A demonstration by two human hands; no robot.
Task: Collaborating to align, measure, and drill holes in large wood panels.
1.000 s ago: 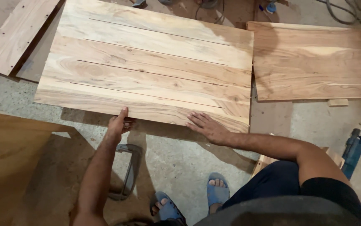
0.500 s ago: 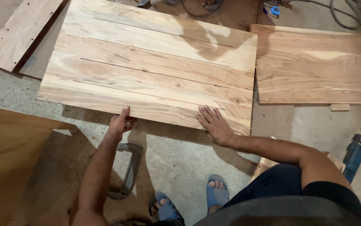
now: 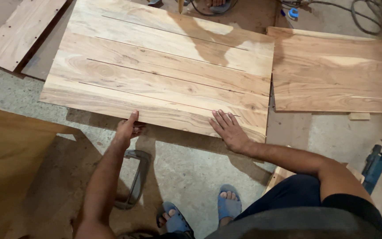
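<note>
Big glued-up wood panel sits on the concrete floor, far edge cut off. Left hand grips its near edge, thumb on top, fingers hidden underneath. Right hand lies flat, fingers spread. A metal clamp lies partly behind the left arm; second panel just beside.

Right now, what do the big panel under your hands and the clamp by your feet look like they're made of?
The panel looks like solid wood boards joined edge to edge: grain, knots and seam lines show, and the pale matte surface seems unfinished. The clamp on the floor looks like grey metal, probably cast, with a dull finish. The left hand grips the panel's edge; the right hand lies flat on it.
</note>
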